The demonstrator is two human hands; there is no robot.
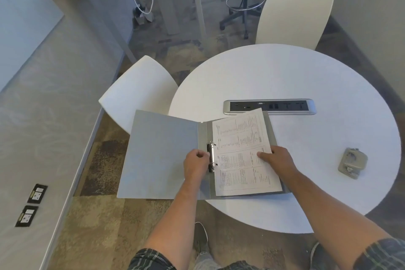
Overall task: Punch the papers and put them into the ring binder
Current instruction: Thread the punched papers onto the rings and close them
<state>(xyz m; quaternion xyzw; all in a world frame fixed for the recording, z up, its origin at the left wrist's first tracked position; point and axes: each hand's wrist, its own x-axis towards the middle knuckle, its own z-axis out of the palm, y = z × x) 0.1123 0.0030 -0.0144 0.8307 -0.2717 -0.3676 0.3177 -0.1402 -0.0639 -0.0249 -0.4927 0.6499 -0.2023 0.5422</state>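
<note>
A grey ring binder [160, 155] lies open at the left edge of the round white table [306, 76], its left cover hanging past the rim. Printed papers [243, 138] lie on its right half, beside the metal ring mechanism [211, 156]. My left hand [195, 166] is curled at the rings, fingers pinching the mechanism. My right hand [278, 160] presses flat on the papers near their right edge. A grey hole punch [352, 162] sits apart on the table to the right.
A power-socket strip [285, 106] is set into the table behind the binder. Two white chairs [140, 90] stand at the table's left and far side. Floor sockets [37, 193] lie at the lower left.
</note>
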